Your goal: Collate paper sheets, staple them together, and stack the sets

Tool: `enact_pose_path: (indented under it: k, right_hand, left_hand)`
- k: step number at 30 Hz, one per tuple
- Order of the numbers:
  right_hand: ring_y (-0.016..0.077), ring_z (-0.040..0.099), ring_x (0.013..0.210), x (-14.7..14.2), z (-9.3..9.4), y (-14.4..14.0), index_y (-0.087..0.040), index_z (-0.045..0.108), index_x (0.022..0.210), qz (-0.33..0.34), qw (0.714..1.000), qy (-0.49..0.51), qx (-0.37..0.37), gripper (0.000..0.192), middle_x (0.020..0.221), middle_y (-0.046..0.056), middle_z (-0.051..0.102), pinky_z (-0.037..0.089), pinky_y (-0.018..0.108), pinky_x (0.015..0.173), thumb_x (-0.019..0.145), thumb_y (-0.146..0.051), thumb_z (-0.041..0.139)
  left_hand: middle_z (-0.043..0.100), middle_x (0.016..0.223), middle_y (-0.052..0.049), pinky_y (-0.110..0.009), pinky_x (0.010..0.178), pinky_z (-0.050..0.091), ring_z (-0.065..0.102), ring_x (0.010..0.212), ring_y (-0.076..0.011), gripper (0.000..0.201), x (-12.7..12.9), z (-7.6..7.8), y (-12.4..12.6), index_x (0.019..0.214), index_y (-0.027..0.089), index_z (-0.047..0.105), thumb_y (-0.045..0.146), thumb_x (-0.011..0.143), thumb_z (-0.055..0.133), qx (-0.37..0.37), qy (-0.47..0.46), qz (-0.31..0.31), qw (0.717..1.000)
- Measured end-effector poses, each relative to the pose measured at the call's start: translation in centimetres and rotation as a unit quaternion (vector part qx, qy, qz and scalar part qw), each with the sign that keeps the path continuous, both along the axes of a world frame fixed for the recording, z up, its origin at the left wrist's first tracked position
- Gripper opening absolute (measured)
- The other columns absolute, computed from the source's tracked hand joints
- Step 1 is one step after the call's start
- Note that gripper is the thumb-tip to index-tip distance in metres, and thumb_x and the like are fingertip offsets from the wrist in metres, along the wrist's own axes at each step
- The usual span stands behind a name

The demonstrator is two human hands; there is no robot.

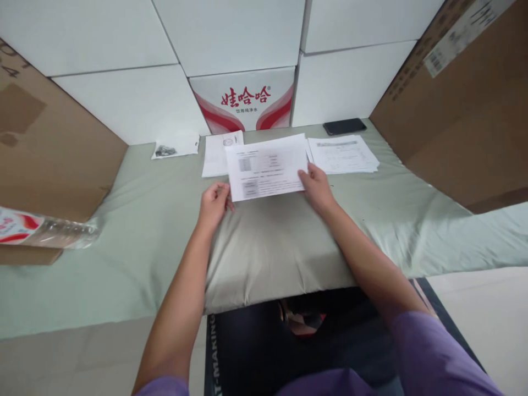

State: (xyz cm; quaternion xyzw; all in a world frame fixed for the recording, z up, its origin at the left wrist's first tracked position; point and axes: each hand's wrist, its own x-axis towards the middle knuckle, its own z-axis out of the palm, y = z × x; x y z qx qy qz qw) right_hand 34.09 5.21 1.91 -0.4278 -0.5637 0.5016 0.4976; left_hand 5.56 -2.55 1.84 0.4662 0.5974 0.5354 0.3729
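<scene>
Head view: right hand pinches the right edge of a printed sheet, thumb on top, fingers under or at the edge, likely to keep it flat and square. Left hand is loosely curled at the sheet's lower-left corner, fingertips touching or just short of it; can't tell if it actually grips the paper. Sheet lies landscape on the pale green cloth, near the cloth's far edge, roughly centred between both hands. It's white, with a small table, grey image blocks and lines of text too small to read; no visible crease. Partly under the sheet on its left is another page; just right of the sheet, a neat stack of printed papers. Behind that stack, a dark phone. Well left of the sheet, a small leaflet. Directly behind the sheet, a white carton with red lettering.
</scene>
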Motion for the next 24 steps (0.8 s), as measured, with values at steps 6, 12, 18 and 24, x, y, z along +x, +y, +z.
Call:
enact_pose_path:
  k: [6,12,18,24]
  right_hand:
    - [0.0105,0.041,0.051,8.4,2.8,4.9,-0.022,0.052,0.089,-0.243,0.969,-0.021,0.029,0.024,0.068,-0.002,0.048,0.033,0.023,0.043,0.091,-0.043,0.062]
    - [0.0077,0.039,0.051,18.9,4.6,8.3,-0.017,0.053,0.086,-0.327,0.933,-0.148,0.035,0.012,0.071,-0.001,0.050,0.035,0.027,0.050,0.098,-0.015,0.050]
    - [0.0078,0.048,0.067,22.0,3.3,10.8,-0.006,0.062,0.109,-0.283,0.912,-0.297,-0.011,0.018,0.105,0.018,0.065,0.043,0.026,0.063,0.101,-0.015,0.049]
    - [0.0104,0.048,0.070,20.6,1.3,12.4,-0.005,0.065,0.114,-0.251,0.903,-0.348,-0.017,0.024,0.103,0.016,0.067,0.039,0.027,0.066,0.100,-0.019,0.050]
  left_hand:
    - [0.069,0.071,0.001,-0.023,0.045,0.036,0.046,0.040,-0.0072,0.022,1.1,-1.1,0.3,0.083,0.019,0.059,0.040,0.089,0.060,-0.034,0.080,-0.088,0.992]
    - [0.067,0.069,0.002,-0.025,0.048,0.035,0.044,0.044,-0.0085,0.022,1.0,-1.4,0.3,0.084,0.019,0.061,0.040,0.090,0.056,-0.056,0.122,-0.112,0.985]
    - [0.068,0.069,0.000,-0.024,0.055,0.037,0.051,0.055,-0.0107,0.022,0.9,-1.3,0.3,0.082,0.019,0.062,0.039,0.090,0.055,-0.055,0.163,-0.119,0.978]
    - [0.068,0.068,0.000,-0.026,0.060,0.039,0.056,0.061,-0.0127,0.024,1.0,-1.1,0.2,0.081,0.020,0.062,0.040,0.091,0.054,-0.051,0.191,-0.118,0.973]
